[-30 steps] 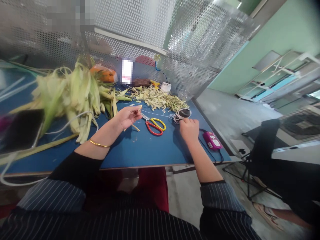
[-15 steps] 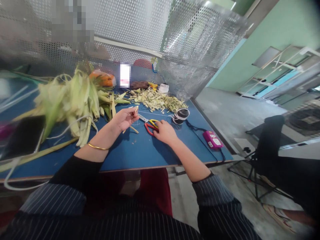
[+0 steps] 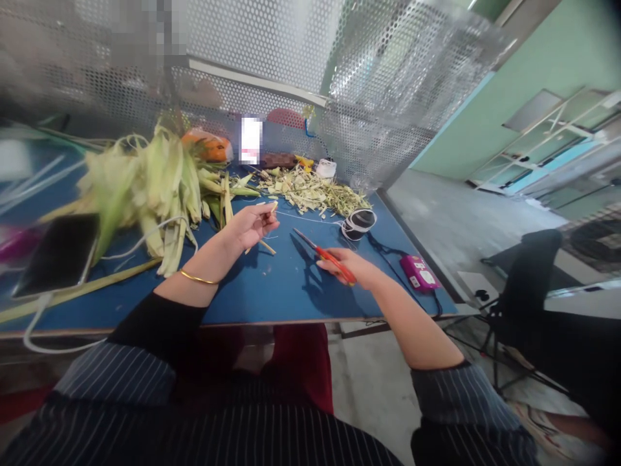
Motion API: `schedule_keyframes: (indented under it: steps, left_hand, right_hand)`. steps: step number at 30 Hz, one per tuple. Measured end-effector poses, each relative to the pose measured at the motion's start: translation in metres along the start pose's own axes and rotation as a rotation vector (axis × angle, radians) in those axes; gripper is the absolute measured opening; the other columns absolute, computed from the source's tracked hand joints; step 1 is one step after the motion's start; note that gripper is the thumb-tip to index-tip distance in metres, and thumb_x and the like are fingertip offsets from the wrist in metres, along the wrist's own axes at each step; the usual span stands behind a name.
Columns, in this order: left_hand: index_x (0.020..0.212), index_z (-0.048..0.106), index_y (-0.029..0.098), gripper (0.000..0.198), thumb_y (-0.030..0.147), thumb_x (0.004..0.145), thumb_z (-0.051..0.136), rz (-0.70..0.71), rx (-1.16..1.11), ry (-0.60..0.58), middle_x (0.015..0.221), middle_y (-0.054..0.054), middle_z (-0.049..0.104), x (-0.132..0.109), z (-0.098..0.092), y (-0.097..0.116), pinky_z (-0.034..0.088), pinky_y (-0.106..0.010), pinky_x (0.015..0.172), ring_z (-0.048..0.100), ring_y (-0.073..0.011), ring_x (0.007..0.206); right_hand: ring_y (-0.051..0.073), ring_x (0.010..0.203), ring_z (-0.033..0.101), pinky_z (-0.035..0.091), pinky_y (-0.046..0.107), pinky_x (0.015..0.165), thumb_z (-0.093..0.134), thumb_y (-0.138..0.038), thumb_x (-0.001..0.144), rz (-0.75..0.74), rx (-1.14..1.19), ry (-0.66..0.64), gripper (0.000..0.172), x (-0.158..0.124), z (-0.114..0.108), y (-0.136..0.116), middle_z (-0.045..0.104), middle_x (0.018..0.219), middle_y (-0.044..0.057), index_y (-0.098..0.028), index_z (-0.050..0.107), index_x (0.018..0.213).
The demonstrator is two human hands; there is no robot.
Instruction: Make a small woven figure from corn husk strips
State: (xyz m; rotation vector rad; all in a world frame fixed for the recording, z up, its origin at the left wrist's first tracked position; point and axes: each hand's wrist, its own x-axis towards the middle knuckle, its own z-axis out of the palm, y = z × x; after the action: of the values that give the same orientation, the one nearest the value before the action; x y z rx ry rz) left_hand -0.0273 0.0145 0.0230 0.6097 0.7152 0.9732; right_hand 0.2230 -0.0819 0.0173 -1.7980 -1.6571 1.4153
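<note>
My left hand [image 3: 250,228] pinches a small pale piece of husk [image 3: 274,206] between thumb and fingers. A thin white thread [image 3: 308,217] runs from near these fingertips to a dark spool [image 3: 359,224] wound with white cord. My right hand [image 3: 356,264] grips red-and-yellow-handled scissors [image 3: 334,260] above the table, their tips pointing up and left toward my left hand. The blades look closed and stand apart from the thread. A thin husk strip [image 3: 267,247] lies below my left hand.
Long corn husks [image 3: 165,175] are heaped on the left by a phone [image 3: 58,252] with a white cable. Cut scraps [image 3: 310,188] spread along the back, before a perforated metal screen [image 3: 262,45]. A purple box [image 3: 420,274] sits at the table's right edge.
My right hand has lifted the scissors away from the thread, back to the right and toward me, and turned them. My left hand keeps its pinch. The whole view has shifted slightly.
</note>
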Motion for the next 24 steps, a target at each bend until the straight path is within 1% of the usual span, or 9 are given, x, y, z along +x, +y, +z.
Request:
schedule_keyframes:
  steps: [2, 4, 6, 8, 11, 16, 20, 22, 24]
  left_hand:
    - [0.07, 0.058, 0.01, 0.016, 0.011, 0.085, 0.058, 0.002, 0.003, 0.0, 0.058, 0.0, 0.053, 0.0, 0.0, -0.001, 0.054, -0.019, 0.055, 0.052, -0.0056, 0.048]
    - [0.07, 0.058, 0.01, 0.016, 0.01, 0.085, 0.057, 0.006, 0.004, 0.006, 0.057, 0.0, 0.053, -0.001, 0.0, -0.001, 0.054, -0.019, 0.054, 0.051, -0.0056, 0.048]
    - [0.07, 0.059, 0.01, 0.015, 0.01, 0.085, 0.057, 0.005, 0.008, 0.01, 0.058, 0.0, 0.053, -0.002, 0.001, -0.001, 0.054, -0.019, 0.054, 0.051, -0.0056, 0.048]
    - [0.071, 0.058, 0.01, 0.014, 0.01, 0.085, 0.057, -0.002, 0.018, 0.018, 0.058, 0.0, 0.053, -0.002, 0.001, -0.002, 0.054, -0.02, 0.054, 0.05, -0.0057, 0.047]
    - [0.072, 0.058, 0.01, 0.013, 0.01, 0.085, 0.057, -0.012, 0.033, 0.023, 0.058, 0.0, 0.053, -0.003, 0.001, -0.002, 0.054, -0.019, 0.054, 0.051, -0.0061, 0.048]
    - [0.073, 0.058, 0.01, 0.012, 0.01, 0.084, 0.057, -0.018, 0.041, -0.008, 0.059, 0.0, 0.053, -0.003, 0.002, -0.004, 0.054, -0.019, 0.054, 0.051, -0.0056, 0.049]
    - [0.075, 0.059, 0.009, 0.01, 0.01, 0.085, 0.057, -0.033, 0.048, -0.035, 0.061, 0.0, 0.053, -0.004, 0.003, -0.006, 0.055, -0.02, 0.054, 0.052, -0.0056, 0.049]
    - [0.075, 0.059, 0.008, 0.01, 0.01, 0.084, 0.057, -0.033, 0.054, -0.036, 0.06, 0.0, 0.053, -0.004, 0.004, -0.005, 0.055, -0.02, 0.054, 0.051, -0.0056, 0.049]
    - [0.072, 0.058, 0.009, 0.011, 0.01, 0.084, 0.057, -0.033, 0.058, -0.032, 0.059, 0.0, 0.053, -0.005, 0.003, -0.003, 0.054, -0.02, 0.054, 0.051, -0.0056, 0.048]
  right_hand:
    - [0.006, 0.04, 0.04, 0.039, 0.021, 0.042, 0.066, -0.061, 0.072, 0.008, 0.234, -0.026, 0.057, -0.017, -0.001, 0.008, 0.044, 0.057, -0.008, -0.018, 0.055, 0.108]
    - [0.006, 0.046, 0.045, 0.05, 0.025, 0.055, 0.064, -0.064, 0.072, -0.007, 0.434, -0.111, 0.057, -0.029, -0.001, 0.012, 0.048, 0.063, -0.006, -0.019, 0.055, 0.106]
    - [0.008, 0.052, 0.049, 0.053, 0.03, 0.066, 0.059, -0.066, 0.075, -0.041, 0.568, -0.2, 0.055, -0.035, 0.0, 0.011, 0.053, 0.069, -0.004, -0.02, 0.056, 0.106]
    - [0.008, 0.053, 0.05, 0.054, 0.032, 0.069, 0.054, -0.069, 0.078, -0.084, 0.62, -0.237, 0.055, -0.034, 0.003, 0.007, 0.054, 0.071, -0.003, -0.021, 0.056, 0.106]
    - [0.008, 0.048, 0.046, 0.056, 0.033, 0.066, 0.051, -0.073, 0.076, -0.095, 0.614, -0.22, 0.059, -0.022, 0.01, -0.001, 0.053, 0.068, -0.004, -0.02, 0.056, 0.103]
    - [0.008, 0.042, 0.045, 0.055, 0.029, 0.057, 0.053, -0.073, 0.075, -0.073, 0.591, -0.065, 0.056, 0.008, 0.023, -0.009, 0.052, 0.06, -0.005, -0.02, 0.055, 0.093]
    - [0.006, 0.037, 0.041, 0.053, 0.027, 0.052, 0.059, -0.063, 0.078, -0.089, 0.56, 0.086, 0.046, 0.023, 0.023, -0.007, 0.049, 0.054, -0.008, -0.02, 0.056, 0.093]
    - [0.007, 0.036, 0.039, 0.051, 0.028, 0.05, 0.059, -0.059, 0.079, -0.076, 0.477, 0.16, 0.04, 0.025, 0.018, -0.003, 0.047, 0.053, -0.008, -0.02, 0.056, 0.092]
    - [0.01, 0.04, 0.044, 0.049, 0.028, 0.051, 0.057, -0.056, 0.08, -0.113, 0.249, 0.26, 0.037, 0.022, 0.011, 0.001, 0.051, 0.056, -0.005, -0.02, 0.057, 0.09]
